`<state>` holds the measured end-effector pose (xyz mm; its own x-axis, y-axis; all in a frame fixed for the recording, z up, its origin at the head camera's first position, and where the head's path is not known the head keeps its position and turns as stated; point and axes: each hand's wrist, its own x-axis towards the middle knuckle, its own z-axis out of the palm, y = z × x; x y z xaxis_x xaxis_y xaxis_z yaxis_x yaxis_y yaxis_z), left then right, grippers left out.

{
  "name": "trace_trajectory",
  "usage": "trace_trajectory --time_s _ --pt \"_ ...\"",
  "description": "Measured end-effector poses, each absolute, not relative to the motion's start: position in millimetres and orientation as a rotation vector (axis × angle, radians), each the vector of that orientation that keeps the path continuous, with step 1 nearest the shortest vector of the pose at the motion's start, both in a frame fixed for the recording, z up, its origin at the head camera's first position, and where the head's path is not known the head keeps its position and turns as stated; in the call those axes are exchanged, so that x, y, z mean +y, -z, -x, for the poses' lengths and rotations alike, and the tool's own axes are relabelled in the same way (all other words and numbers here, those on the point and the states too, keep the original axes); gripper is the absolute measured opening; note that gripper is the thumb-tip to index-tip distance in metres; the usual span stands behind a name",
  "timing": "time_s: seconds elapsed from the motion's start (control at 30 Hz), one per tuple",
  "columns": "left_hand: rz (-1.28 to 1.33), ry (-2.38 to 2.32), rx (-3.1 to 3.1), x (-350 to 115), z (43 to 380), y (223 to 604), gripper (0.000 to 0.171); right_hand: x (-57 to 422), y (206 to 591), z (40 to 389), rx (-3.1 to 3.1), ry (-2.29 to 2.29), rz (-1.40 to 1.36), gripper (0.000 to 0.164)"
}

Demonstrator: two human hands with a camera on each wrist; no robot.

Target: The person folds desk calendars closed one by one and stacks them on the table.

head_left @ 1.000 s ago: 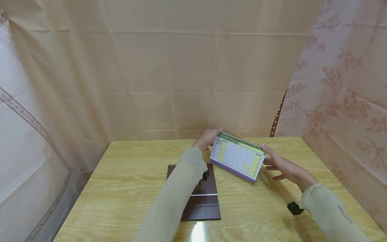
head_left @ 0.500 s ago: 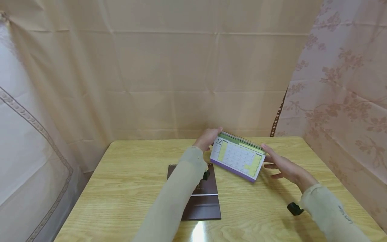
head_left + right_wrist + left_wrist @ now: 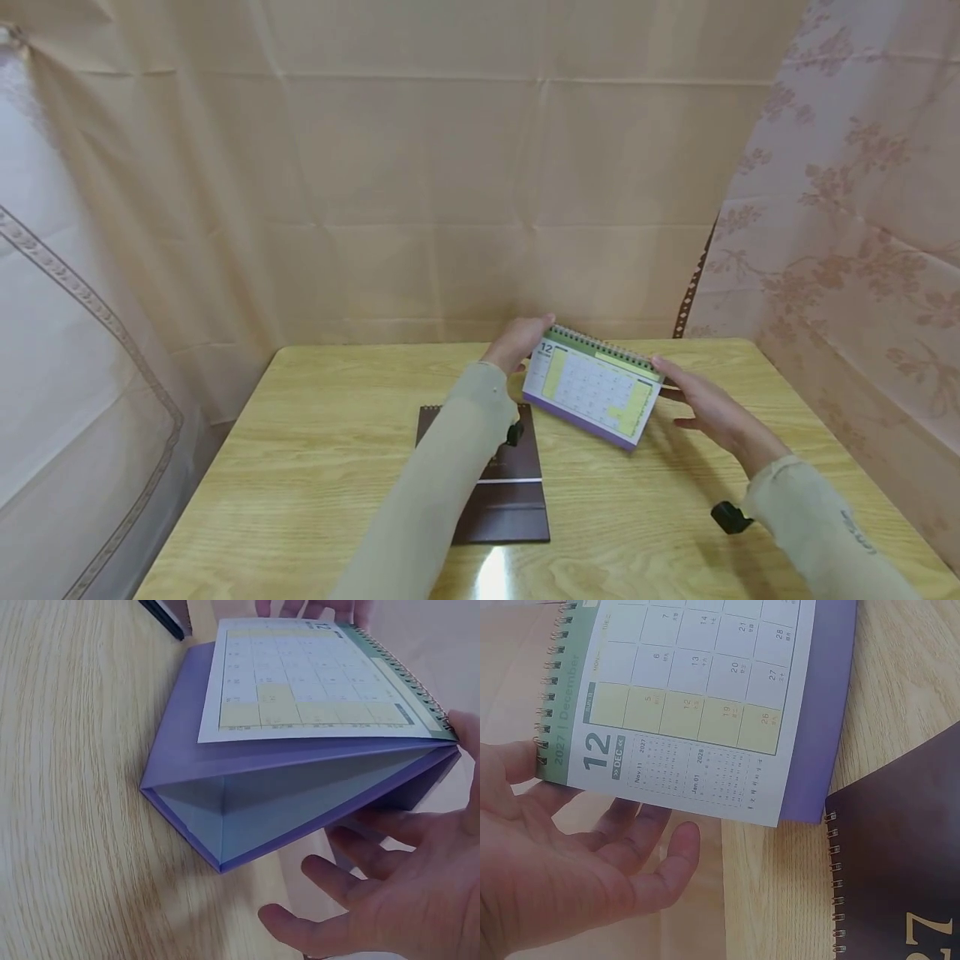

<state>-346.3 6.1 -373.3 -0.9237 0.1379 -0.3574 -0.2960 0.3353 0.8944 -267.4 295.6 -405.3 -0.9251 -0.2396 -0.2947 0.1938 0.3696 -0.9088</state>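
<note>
A purple-based desk calendar [image 3: 591, 387], turned to a December page, leans back in its triangular stand shape near the table's far side. My left hand [image 3: 517, 342] holds its upper left corner; in the left wrist view the thumb lies at the wire binding and the fingers [image 3: 649, 832] pass behind and below the side edge. At the upper right corner my right hand [image 3: 716, 417] holds it, thumb on the coil end. In the right wrist view several fingers [image 3: 330, 881] spread behind the open purple stand [image 3: 300, 795]. A dark brown spiral calendar [image 3: 513, 510] lies under my left forearm.
The light wood table [image 3: 315, 450] reaches to a beige curtain [image 3: 420, 208] at the back. A patterned pinkish curtain [image 3: 862, 250] hangs along the right, a white one [image 3: 67, 375] at the left. Small black wrist devices [image 3: 731, 517] sit at the sleeves.
The right hand's lower fingers have drawn in slightly behind the calendar. The calendar and left hand stay almost in place; the whole head view has shifted a little.
</note>
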Motion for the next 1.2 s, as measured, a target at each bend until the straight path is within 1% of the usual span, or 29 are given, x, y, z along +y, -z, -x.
trace_trajectory --time_s 0.4,0.63,0.83,1.0,1.2 --pt "0.117 -1.655 2.227 8.0 346.9 374.6 0.044 292.7 405.6 267.6 2.220 1.718 0.008 0.083" --pt "0.160 -1.667 2.223 10.5 349.7 376.5 0.045 291.3 405.0 268.0 2.219 1.748 0.009 0.084" --pt "0.201 -1.673 2.223 12.3 352.0 378.7 0.044 291.3 405.0 268.6 2.225 1.765 -0.011 0.080" --pt "0.187 -1.696 2.227 13.1 352.2 379.7 0.042 291.1 405.0 269.8 2.236 1.777 -0.015 0.080" --pt "0.134 -1.707 2.256 14.2 350.4 378.6 0.046 291.5 404.3 269.6 2.262 1.778 -0.019 0.079"
